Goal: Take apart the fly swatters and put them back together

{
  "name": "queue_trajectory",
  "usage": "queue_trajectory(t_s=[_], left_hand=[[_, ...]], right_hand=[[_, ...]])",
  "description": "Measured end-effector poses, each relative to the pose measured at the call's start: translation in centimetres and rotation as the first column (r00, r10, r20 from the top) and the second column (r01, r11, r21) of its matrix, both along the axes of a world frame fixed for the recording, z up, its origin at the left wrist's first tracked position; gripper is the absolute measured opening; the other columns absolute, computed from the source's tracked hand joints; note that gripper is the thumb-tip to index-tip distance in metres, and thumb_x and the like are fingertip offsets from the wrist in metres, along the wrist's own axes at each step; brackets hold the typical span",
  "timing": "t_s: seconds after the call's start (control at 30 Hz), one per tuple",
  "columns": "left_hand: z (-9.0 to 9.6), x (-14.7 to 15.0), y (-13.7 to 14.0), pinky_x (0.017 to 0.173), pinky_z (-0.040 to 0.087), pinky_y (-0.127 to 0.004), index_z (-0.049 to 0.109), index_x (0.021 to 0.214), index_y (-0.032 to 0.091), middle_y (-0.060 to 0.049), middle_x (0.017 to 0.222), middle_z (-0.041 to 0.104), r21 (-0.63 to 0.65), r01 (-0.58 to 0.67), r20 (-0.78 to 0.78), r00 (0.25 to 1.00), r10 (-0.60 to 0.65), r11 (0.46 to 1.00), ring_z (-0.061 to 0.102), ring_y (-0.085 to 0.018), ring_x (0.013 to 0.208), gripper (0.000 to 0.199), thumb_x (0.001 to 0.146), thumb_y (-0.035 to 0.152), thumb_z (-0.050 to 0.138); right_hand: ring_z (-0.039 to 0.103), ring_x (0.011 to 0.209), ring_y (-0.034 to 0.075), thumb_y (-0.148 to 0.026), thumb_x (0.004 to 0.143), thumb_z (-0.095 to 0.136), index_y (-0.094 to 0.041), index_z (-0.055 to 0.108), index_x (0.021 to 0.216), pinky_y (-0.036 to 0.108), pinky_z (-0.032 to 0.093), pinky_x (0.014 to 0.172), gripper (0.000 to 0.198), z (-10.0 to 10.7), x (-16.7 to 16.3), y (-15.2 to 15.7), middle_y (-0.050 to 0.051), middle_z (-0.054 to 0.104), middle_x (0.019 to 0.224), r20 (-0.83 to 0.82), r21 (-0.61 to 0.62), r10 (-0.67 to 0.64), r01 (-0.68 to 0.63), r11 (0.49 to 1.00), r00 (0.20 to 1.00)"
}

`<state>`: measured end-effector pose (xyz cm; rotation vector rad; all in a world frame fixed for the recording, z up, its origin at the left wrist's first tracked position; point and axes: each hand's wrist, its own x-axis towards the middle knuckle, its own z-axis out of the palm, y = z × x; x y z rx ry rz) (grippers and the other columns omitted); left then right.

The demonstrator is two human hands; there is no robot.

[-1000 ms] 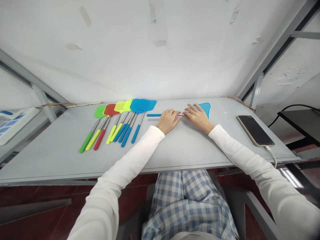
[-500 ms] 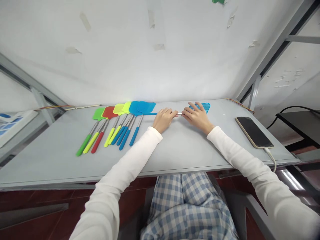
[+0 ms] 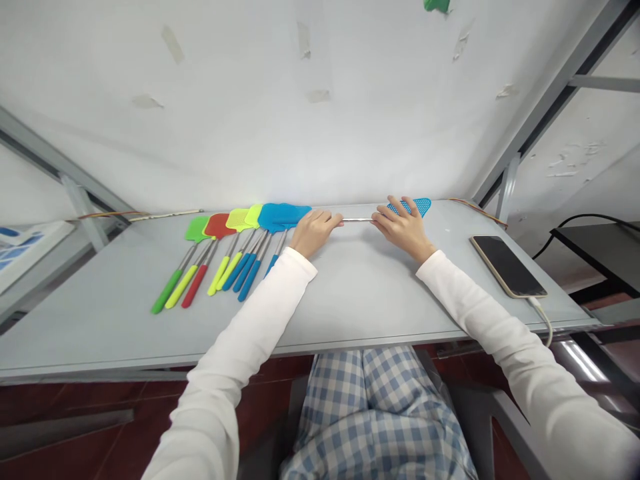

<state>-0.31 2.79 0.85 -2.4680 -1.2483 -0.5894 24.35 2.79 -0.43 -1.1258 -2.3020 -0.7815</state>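
Note:
Both my hands grip one blue fly swatter (image 3: 424,207), held level above the far part of the table. My left hand (image 3: 314,231) is closed around its handle end, which it covers. Near the perforated head, my right hand (image 3: 404,228) pinches the rod, with some fingers raised over the head. A length of bare metal rod (image 3: 357,220) shows between the two hands. Left of my left hand lie several more fly swatters in a fanned row: green (image 3: 167,291), red (image 3: 219,225), yellow (image 3: 237,218) and blue (image 3: 276,215).
A phone (image 3: 509,265) lies on the right of the grey table (image 3: 370,293), with a white cable (image 3: 543,313) plugged in. The white wall (image 3: 360,147) rises behind the table's back edge. Metal frame bars (image 3: 507,190) stand at both sides.
My hands have moved apart, the left leftward and the right rightward with the swatter's head. More of the metal rod shows between them.

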Motion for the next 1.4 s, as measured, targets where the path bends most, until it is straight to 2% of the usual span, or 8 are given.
queue_trajectory(t_s=[0.3,0.5,0.63,0.83,1.0,1.2,1.3,1.4], left_hand=[[-1.5,1.6,-1.1,0.082,0.039,-0.035,0.059,0.104,0.016,-0.011,0.094,0.067,-0.023,-0.010,0.046,0.999,0.011,1.000,0.059,-0.023,0.091,0.040,0.098,0.041,0.029],[-1.6,3.3,-2.8,0.058,0.035,-0.029,0.060,0.107,0.020,-0.009,0.092,0.069,-0.104,-0.053,-0.006,0.999,0.053,0.993,0.064,-0.019,0.082,0.046,0.100,0.043,0.021],[-1.7,3.5,-2.3,0.054,0.031,-0.028,0.061,0.104,0.022,-0.009,0.089,0.070,-0.126,-0.085,-0.080,0.994,0.075,0.988,0.066,-0.019,0.074,0.048,0.099,0.047,0.020],[-0.7,0.8,-1.3,0.055,0.032,-0.028,0.063,0.099,0.024,-0.009,0.091,0.071,-0.126,-0.158,-0.030,0.987,0.156,0.979,0.066,-0.020,0.074,0.044,0.098,0.049,0.026],[-0.3,-1.6,-1.0,0.056,0.031,-0.028,0.064,0.097,0.024,-0.008,0.091,0.072,-0.114,-0.150,0.014,0.988,0.152,0.982,0.066,-0.019,0.077,0.044,0.097,0.051,0.030],[-0.6,-0.6,-1.1,0.054,0.028,-0.028,0.064,0.100,0.023,-0.007,0.093,0.073,-0.095,-0.137,0.009,0.990,0.138,0.986,0.067,-0.019,0.079,0.043,0.098,0.048,0.029],[-0.7,0.2,-1.5,0.055,0.029,-0.028,0.064,0.099,0.023,-0.007,0.093,0.073,-0.106,-0.090,0.018,0.996,0.092,0.990,0.067,-0.018,0.079,0.042,0.098,0.048,0.030],[-0.8,0.7,-2.0,0.055,0.030,-0.027,0.063,0.100,0.022,-0.007,0.092,0.073,-0.112,-0.058,0.026,0.998,0.061,0.992,0.067,-0.017,0.079,0.042,0.098,0.047,0.029]], right_hand=[[0.048,0.124,0.025,-0.028,0.097,0.041,-0.023,0.064,0.101,0.046,0.023,0.107,0.024,-1.0,-0.3,-0.5,0.006,0.068,0.099,-0.035,-0.028,-0.001,0.000,1.000,0.999],[0.049,0.118,0.022,-0.026,0.098,0.036,-0.024,0.065,0.100,0.042,0.024,0.105,0.029,-1.9,-1.5,-1.0,0.005,0.068,0.094,0.058,0.046,0.044,-0.046,0.998,0.997],[0.049,0.114,0.023,-0.028,0.098,0.035,-0.025,0.066,0.101,0.042,0.026,0.102,0.031,-2.2,-1.4,-0.5,0.005,0.067,0.093,0.098,0.019,0.042,-0.044,0.999,0.994],[0.053,0.109,0.024,-0.028,0.098,0.036,-0.023,0.068,0.099,0.046,0.027,0.101,0.032,-1.4,2.3,1.1,0.007,0.068,0.094,-0.051,0.026,-0.052,0.053,0.998,0.997],[0.054,0.104,0.025,-0.033,0.097,0.040,-0.023,0.068,0.091,0.048,0.029,0.099,0.030,-0.7,5.3,2.1,0.006,0.067,0.086,-0.084,0.037,-0.118,0.121,0.992,0.989],[0.052,0.110,0.025,-0.027,0.098,0.033,-0.020,0.065,0.100,0.046,0.027,0.101,0.033,-0.7,2.6,1.0,0.010,0.065,0.096,-0.096,-0.010,-0.091,0.091,0.996,0.991],[0.056,0.092,0.022,-0.028,0.100,0.029,-0.018,0.062,0.104,0.037,0.033,0.088,0.035,-0.7,0.6,-0.1,0.009,0.065,0.094,0.003,-0.105,-0.013,0.013,0.994,1.000],[0.054,0.079,0.020,-0.033,0.101,0.025,-0.017,0.061,0.102,0.033,0.031,0.072,0.039,-0.7,-0.6,-0.9,0.008,0.065,0.090,0.059,-0.136,0.023,-0.015,0.991,0.998]])
